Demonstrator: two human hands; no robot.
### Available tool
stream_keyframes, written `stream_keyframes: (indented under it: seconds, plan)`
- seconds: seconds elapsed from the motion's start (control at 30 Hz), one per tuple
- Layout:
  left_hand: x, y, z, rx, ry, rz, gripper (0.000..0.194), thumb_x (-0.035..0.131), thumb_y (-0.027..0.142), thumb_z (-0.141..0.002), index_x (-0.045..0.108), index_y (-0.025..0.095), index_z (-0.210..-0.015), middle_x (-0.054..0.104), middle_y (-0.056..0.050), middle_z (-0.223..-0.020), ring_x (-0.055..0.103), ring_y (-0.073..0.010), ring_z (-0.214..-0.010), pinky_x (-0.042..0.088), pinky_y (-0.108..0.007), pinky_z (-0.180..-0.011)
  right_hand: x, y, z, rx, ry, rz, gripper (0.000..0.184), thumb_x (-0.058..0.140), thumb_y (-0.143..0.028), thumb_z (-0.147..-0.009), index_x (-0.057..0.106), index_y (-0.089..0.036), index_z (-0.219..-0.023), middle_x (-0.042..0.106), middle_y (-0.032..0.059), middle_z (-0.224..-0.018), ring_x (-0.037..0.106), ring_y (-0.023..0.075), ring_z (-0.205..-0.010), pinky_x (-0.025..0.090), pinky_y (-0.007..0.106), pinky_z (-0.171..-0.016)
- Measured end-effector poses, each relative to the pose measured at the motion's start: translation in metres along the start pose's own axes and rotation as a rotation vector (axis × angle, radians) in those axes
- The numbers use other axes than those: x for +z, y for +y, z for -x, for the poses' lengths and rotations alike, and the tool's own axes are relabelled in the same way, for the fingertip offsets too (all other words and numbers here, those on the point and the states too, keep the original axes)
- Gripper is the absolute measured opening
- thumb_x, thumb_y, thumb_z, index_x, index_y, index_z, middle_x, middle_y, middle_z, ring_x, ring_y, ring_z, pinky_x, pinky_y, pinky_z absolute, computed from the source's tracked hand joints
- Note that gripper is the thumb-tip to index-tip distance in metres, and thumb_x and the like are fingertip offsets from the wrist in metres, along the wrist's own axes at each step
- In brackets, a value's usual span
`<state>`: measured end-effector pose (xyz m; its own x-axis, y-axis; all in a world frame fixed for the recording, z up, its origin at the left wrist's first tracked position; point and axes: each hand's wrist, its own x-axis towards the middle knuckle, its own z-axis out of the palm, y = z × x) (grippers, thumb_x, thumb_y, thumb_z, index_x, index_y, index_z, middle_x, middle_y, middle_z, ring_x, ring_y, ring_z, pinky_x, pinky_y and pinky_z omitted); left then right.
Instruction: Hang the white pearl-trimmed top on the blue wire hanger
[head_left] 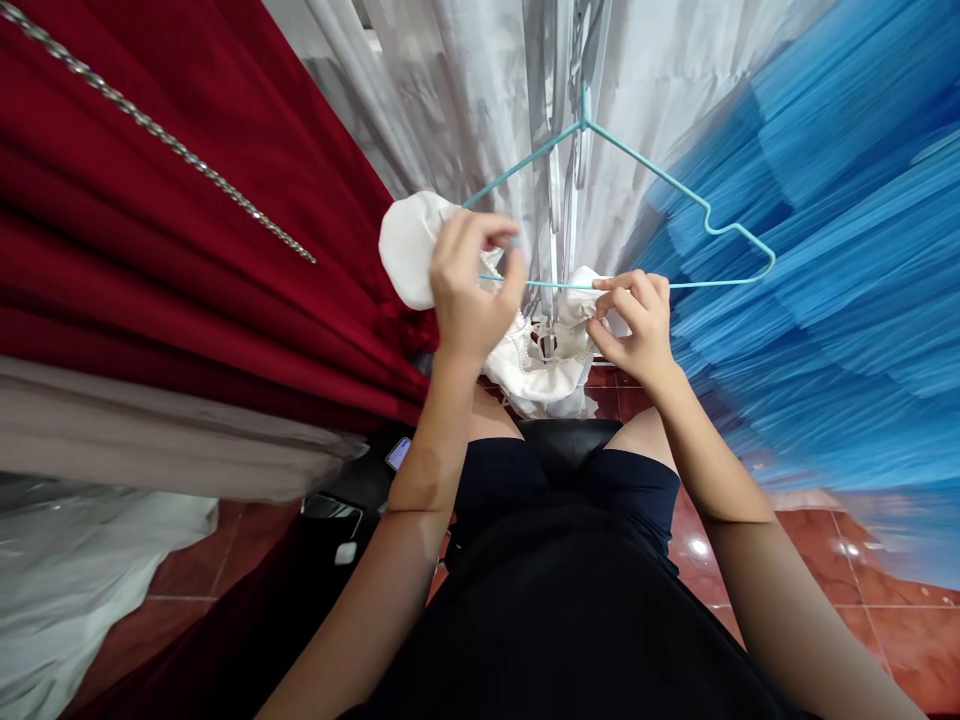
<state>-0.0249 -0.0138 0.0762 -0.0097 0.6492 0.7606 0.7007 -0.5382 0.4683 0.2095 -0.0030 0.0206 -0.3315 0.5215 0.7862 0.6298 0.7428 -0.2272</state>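
A light blue wire hanger (660, 180) hangs in front of me among dresses. A small white padded garment (409, 245) with lace trim is draped over the hanger's bottom bar and sags below it. My left hand (469, 285) is closed in a pinch on the garment's left side at the bar. My right hand (634, 320) pinches the garment's right side where it meets the bar. Both hands are raised at about the same height, either side of the hanger's middle.
A dark red dress with a silver beaded strip (165, 135) hangs on the left. A pleated blue dress (847, 250) fills the right. White and silver gowns (480, 90) hang behind. Red floor tiles (885, 600) lie below; a phone (397, 452) lies near my left knee.
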Motion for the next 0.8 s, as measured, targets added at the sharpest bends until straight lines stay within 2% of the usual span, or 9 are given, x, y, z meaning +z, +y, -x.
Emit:
stream_keyframes:
  seconds: [0.1, 0.17, 0.3, 0.47, 0.6, 0.7, 0.8]
  plan:
    - [0.019, 0.017, 0.015, 0.067, -0.276, 0.004, 0.014, 0.054, 0.016, -0.105, 0.065, 0.024, -0.107, 0.073, -0.005, -0.109, 0.068, -0.0247, -0.109, 0.050, -0.041, -0.100, -0.001, 0.003, 0.002, 0.005, -0.020, 0.024, 0.009, 0.066, -0.027, -0.092, 0.061, -0.022, -0.088, 0.073, 0.0045, -0.114, 0.068, 0.0232, -0.103, 0.047, 0.046, -0.098]
    - [0.029, 0.021, 0.022, 0.059, -0.339, -0.012, 0.017, 0.053, 0.015, -0.106, 0.067, 0.023, -0.108, 0.076, -0.003, -0.106, 0.069, -0.0236, -0.103, 0.049, -0.039, -0.097, -0.002, 0.005, 0.004, -0.022, -0.034, 0.034, 0.012, 0.068, -0.032, -0.094, 0.064, -0.023, -0.089, 0.073, 0.0038, -0.118, 0.067, 0.0223, -0.102, 0.046, 0.046, -0.098]
    - [0.033, 0.017, 0.026, 0.042, -0.320, 0.025, 0.018, 0.055, 0.014, -0.106, 0.070, 0.023, -0.108, 0.078, 0.000, -0.103, 0.070, -0.0211, -0.099, 0.046, -0.037, -0.093, -0.007, 0.010, 0.005, -0.112, -0.053, 0.023, 0.015, 0.071, -0.035, -0.097, 0.066, -0.024, -0.089, 0.074, 0.0028, -0.123, 0.068, 0.0214, -0.105, 0.045, 0.046, -0.096]
    - [0.031, 0.018, 0.026, 0.024, -0.325, 0.026, 0.015, 0.058, 0.015, -0.107, 0.071, 0.023, -0.108, 0.078, 0.000, -0.101, 0.071, -0.0207, -0.097, 0.043, -0.036, -0.090, -0.007, 0.014, 0.004, -0.099, -0.037, 0.004, 0.014, 0.073, -0.031, -0.095, 0.065, -0.023, -0.087, 0.076, 0.0026, -0.121, 0.071, 0.0215, -0.104, 0.046, 0.046, -0.094]
    - [0.031, 0.021, 0.028, 0.028, -0.302, 0.033, 0.016, 0.058, 0.014, -0.107, 0.071, 0.022, -0.110, 0.078, -0.001, -0.102, 0.070, -0.0212, -0.099, 0.042, -0.036, -0.090, -0.010, 0.017, 0.002, -0.143, -0.013, -0.046, 0.013, 0.072, -0.032, -0.097, 0.066, -0.023, -0.089, 0.078, 0.0027, -0.123, 0.074, 0.0219, -0.107, 0.051, 0.046, -0.095]
    - [0.030, 0.022, 0.026, 0.019, -0.311, 0.054, 0.018, 0.057, 0.014, -0.107, 0.072, 0.024, -0.111, 0.078, -0.001, -0.103, 0.070, -0.0218, -0.099, 0.042, -0.037, -0.090, -0.020, 0.019, 0.004, -0.154, -0.037, -0.089, 0.012, 0.070, -0.035, -0.096, 0.069, -0.025, -0.091, 0.077, 0.0024, -0.128, 0.072, 0.0260, -0.121, 0.054, 0.051, -0.103]
    - [0.028, 0.022, 0.023, -0.008, -0.334, 0.059, 0.023, 0.054, 0.013, -0.106, 0.073, 0.025, -0.110, 0.079, -0.001, -0.103, 0.069, -0.0229, -0.100, 0.043, -0.038, -0.091, -0.037, 0.023, 0.014, -0.113, 0.006, -0.035, 0.009, 0.071, -0.036, -0.093, 0.071, -0.027, -0.094, 0.076, 0.0023, -0.129, 0.069, 0.0296, -0.129, 0.055, 0.055, -0.108]
